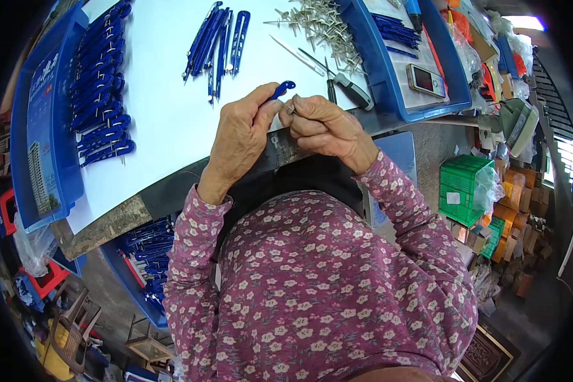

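Over the table's near edge, my left hand is closed round a blue plastic handle, whose rounded end with a hole sticks out past the thumb. Fingertip to fingertip with it, my right hand pinches a small metal piece, partly covered by the fingers. Beyond my hands, several blue slotted handles lie in a loose bunch on the white sheet. Small silvery metal parts are heaped farther right. Between that heap and my right hand lie a dark-handled tool and a slim pointed tool.
At left, many blue handles line up beside a blue tray. Another blue tray at right holds a phone and more blue pieces. Below the table stands a bin of blue handles. A green crate stands right.
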Tool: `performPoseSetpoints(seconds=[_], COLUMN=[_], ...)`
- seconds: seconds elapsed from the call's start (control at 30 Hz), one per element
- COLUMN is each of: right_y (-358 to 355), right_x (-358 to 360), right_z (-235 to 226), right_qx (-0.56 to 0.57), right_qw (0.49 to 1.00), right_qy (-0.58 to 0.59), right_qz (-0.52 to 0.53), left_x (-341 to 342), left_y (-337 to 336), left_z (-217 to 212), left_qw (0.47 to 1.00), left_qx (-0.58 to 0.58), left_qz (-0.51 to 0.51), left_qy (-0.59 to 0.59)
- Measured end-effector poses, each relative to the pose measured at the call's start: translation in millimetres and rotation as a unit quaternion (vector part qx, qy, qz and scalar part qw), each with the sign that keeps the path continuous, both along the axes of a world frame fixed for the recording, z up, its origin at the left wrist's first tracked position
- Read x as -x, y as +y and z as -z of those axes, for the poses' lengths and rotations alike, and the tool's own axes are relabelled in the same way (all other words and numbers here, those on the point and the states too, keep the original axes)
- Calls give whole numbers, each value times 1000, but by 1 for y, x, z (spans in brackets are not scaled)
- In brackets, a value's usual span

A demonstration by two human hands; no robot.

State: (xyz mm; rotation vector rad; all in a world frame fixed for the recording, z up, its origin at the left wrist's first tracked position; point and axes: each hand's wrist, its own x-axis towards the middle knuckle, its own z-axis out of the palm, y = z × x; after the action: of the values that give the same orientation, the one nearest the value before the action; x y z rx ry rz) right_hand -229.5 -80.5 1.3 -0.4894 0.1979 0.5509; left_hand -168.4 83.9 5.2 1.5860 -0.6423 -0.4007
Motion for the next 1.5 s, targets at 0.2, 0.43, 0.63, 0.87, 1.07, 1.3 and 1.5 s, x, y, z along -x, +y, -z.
performPoseSetpoints(seconds=[0.2,0.43,0.63,0.87,1.07,1.3,1.5], right_y=[19,21,9,4,13,-1,-1], right_x=[6,-2,-6,-5,-8,-8,-10], right_z=[-13,-4,-22,-5,-19,-8,-14], right_qx=[203,790,446,240,439,189,235], right_qw=[973,405,882,969,892,981,971], right_qy=[-24,-437,-151,-56,-107,-34,-33], right_qz=[109,145,23,12,23,-20,36], left_x=[-1,-4,-5,-5,-6,-4,-8], left_y=[-1,0,0,5,8,6,9], left_z=[0,3,4,3,1,-4,-11], left_qw=[999,999,1000,999,998,999,995], left_qx=[-29,-31,-11,-51,-51,-32,-14], left_qz=[-18,-15,-6,10,-8,-6,24], left_qy=[-29,12,28,12,31,10,93])
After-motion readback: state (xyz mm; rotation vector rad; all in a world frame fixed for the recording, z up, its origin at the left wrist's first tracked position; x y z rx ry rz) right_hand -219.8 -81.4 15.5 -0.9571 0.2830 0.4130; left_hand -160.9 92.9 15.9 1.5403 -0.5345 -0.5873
